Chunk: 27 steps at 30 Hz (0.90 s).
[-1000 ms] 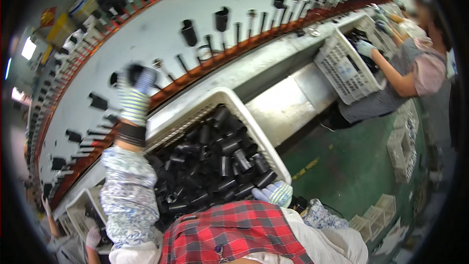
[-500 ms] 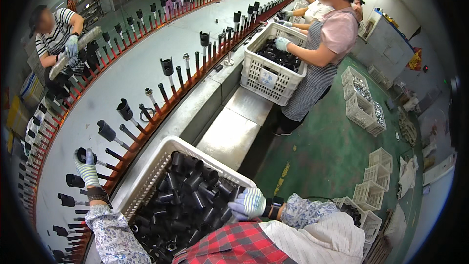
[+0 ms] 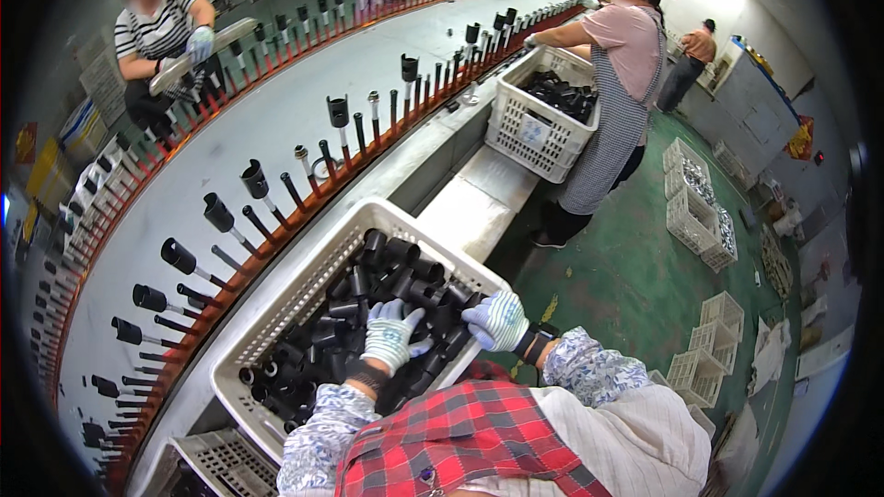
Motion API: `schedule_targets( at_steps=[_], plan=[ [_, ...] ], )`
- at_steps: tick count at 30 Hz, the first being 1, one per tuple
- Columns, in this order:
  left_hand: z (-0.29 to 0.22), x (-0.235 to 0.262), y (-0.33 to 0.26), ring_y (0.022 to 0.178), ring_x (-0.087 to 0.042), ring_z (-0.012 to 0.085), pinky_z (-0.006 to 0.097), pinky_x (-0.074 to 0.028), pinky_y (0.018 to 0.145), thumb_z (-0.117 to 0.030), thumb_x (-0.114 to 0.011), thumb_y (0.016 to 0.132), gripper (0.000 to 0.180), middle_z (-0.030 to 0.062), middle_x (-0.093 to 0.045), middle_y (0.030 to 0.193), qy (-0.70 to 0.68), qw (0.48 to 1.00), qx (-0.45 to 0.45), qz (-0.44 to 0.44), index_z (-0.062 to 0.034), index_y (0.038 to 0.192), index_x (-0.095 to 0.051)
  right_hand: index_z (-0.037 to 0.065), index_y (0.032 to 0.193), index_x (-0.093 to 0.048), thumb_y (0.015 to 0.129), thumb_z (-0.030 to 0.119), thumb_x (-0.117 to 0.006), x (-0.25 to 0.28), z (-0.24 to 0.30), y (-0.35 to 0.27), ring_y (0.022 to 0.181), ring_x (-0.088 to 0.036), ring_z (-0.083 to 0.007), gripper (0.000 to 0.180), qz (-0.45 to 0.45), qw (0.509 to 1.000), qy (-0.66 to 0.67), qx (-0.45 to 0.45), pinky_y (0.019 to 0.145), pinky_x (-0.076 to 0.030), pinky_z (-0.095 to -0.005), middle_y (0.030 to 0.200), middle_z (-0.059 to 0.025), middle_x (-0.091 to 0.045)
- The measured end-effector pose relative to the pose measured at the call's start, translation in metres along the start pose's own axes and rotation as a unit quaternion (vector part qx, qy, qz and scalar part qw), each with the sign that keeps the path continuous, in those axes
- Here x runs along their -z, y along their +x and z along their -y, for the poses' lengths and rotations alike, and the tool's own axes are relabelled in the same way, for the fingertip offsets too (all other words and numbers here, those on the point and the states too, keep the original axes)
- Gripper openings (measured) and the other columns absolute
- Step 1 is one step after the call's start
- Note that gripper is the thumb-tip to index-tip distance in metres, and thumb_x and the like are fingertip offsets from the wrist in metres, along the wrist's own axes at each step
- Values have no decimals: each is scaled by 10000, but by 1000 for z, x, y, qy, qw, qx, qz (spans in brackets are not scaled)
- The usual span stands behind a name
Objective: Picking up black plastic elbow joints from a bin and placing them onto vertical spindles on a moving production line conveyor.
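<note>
A white plastic crate (image 3: 304, 290) full of several black tubes (image 3: 396, 262) stands in front of me. My left hand (image 3: 391, 333), in a white knit glove, rests palm down on the tubes inside the crate with its fingers spread. My right hand (image 3: 497, 319), gloved too, is at the crate's near right corner, curled over black tubes there; whether it grips one I cannot tell. Beyond the crate runs a curved white conveyor table (image 3: 276, 120) with a red edge and a row of upright pegs (image 3: 373, 115), some capped with black tubes (image 3: 255, 179).
A person in a pink shirt and apron (image 3: 615, 74) works at a second white crate (image 3: 543, 120) of black parts. A person in a striped shirt (image 3: 157, 32) sits across the conveyor. Several small white baskets (image 3: 700, 212) lie on the green floor at right.
My left hand has come down from the conveyor pegs into the crate. My right hand moved up to the crate's corner. The view has swung toward the co-workers.
</note>
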<state>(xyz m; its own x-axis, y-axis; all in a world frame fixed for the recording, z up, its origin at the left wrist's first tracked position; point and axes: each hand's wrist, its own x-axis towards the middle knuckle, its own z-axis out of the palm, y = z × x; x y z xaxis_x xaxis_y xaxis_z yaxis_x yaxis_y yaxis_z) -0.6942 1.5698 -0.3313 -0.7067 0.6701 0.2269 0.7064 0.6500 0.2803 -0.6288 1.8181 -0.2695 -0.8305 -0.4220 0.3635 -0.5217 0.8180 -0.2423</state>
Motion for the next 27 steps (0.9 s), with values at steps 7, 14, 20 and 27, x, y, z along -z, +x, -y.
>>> schedule_targets(
  at_steps=[7,14,20,27],
  plan=[
    [20,19,18,1042,-590,305,448,-444,904,-505,-774,676,681,114,-627,1108,28,979,6,200,-177,1246,-596,112,870,-634,683,181,-665,-10,3,-4,575,-580,-289,202,-65,997,-1,31,547,-432,-438,625,-76,-580],
    [47,38,2,1025,-608,315,458,-417,992,-242,-754,710,360,135,-643,1045,107,992,-31,60,-131,1041,-668,140,832,-608,615,175,-609,-25,-13,-4,505,-524,-270,220,-69,995,3,66,511,-377,-423,580,-30,-523],
    [114,114,51,920,-621,154,310,-517,831,-102,-722,842,323,54,-670,996,-261,869,200,-369,-69,1140,-600,154,873,-648,662,306,-669,-26,-42,-9,500,-551,-236,261,-7,993,-7,116,455,-393,-407,557,-22,-515],
    [388,89,-8,1010,-572,162,298,-491,862,-223,-753,842,528,42,-607,1207,-358,673,326,-559,-34,1287,-540,203,729,-683,795,372,-607,-99,-55,-52,478,-587,-261,197,61,997,-19,-37,429,-426,-470,527,-42,-565]
  ],
)
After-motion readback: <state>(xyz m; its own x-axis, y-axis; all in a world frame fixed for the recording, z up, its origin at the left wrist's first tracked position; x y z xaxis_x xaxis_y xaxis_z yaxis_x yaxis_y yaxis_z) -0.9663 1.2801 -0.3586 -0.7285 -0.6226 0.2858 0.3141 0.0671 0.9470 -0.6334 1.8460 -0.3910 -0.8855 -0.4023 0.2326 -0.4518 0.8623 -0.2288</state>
